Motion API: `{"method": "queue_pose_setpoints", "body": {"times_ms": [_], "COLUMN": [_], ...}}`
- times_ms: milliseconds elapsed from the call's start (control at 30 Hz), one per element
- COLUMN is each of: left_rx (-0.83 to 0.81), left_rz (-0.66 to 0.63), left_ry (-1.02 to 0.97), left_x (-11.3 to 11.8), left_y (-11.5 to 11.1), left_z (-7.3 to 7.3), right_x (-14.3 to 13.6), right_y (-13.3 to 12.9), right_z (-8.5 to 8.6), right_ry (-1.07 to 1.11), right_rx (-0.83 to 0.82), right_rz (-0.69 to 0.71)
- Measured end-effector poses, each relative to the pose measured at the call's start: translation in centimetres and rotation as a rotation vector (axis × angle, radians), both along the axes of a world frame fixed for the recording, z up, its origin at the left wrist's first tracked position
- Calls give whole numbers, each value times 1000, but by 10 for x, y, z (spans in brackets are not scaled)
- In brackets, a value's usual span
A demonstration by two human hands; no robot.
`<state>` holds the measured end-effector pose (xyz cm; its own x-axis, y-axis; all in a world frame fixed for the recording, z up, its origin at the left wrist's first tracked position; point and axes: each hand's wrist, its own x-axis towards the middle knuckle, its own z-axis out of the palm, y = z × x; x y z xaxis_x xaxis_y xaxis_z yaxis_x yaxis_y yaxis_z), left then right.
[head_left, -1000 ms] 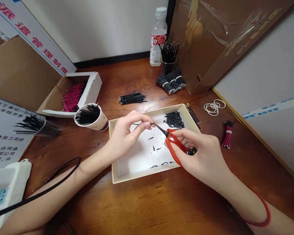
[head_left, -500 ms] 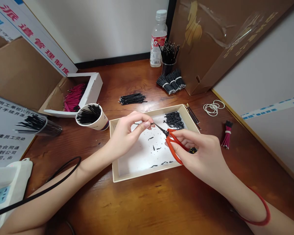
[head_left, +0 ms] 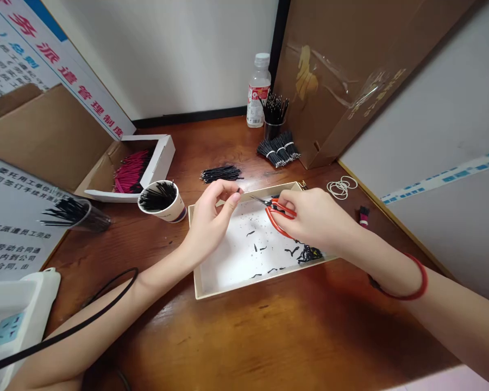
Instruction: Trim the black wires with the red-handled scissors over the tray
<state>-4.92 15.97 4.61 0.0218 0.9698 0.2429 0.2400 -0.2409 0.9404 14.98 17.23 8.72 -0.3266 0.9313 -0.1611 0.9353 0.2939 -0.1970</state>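
My left hand (head_left: 214, 214) is closed, thumb against forefinger, over the left part of a shallow cream tray (head_left: 224, 289). A black wire (head_left: 239, 190) is pinched there; only its dark end shows at the fingertips. My right hand (head_left: 305, 217) grips small red-handled scissors (head_left: 277, 224) above the tray's right side. Their narrow blades point left toward my left fingertips, apart from the wire. Black scraps (head_left: 308, 254) are heaped in the near right corner, and small bits are scattered over the white tray bottom. My right hand hides much of the tray's far right part.
Beyond the tray lie loose black wires (head_left: 222, 173). On the left stand a paper cup (head_left: 174, 209) of wires, a clear cup (head_left: 93, 216) and an open box (head_left: 163, 157) of pink wires. Banded bundles (head_left: 277, 150), a bottle (head_left: 257, 95) and rubber bands (head_left: 341, 188) are farther right.
The scissors have drawn away from the wire, and my right hand has turned over them. My left hand has shifted slightly left and up. The camera view has tilted.
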Motion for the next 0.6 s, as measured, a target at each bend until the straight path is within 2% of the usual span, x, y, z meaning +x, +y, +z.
{"method": "queue_pose_setpoints", "body": {"times_ms": [133,333,400,500,600], "left_rx": [-13,-9,36,147,264], "left_rz": [-11,-33,-41,-49,-46], "left_ry": [-7,-22,3,94,191], "left_x": [1,0,0,1,3], "left_y": [-1,-3,-4,-6,-8], "left_z": [1,1,2,4,6], "right_x": [-7,0,4,7,5], "right_y": [2,-10,-20,-36,-49], "right_z": [-1,-1,-2,-7,-18], "right_ry": [-80,-72,93,537,686], "right_rx": [-38,-35,9,78,207], "right_rz": [-4,-83,-113,-71,-32]}}
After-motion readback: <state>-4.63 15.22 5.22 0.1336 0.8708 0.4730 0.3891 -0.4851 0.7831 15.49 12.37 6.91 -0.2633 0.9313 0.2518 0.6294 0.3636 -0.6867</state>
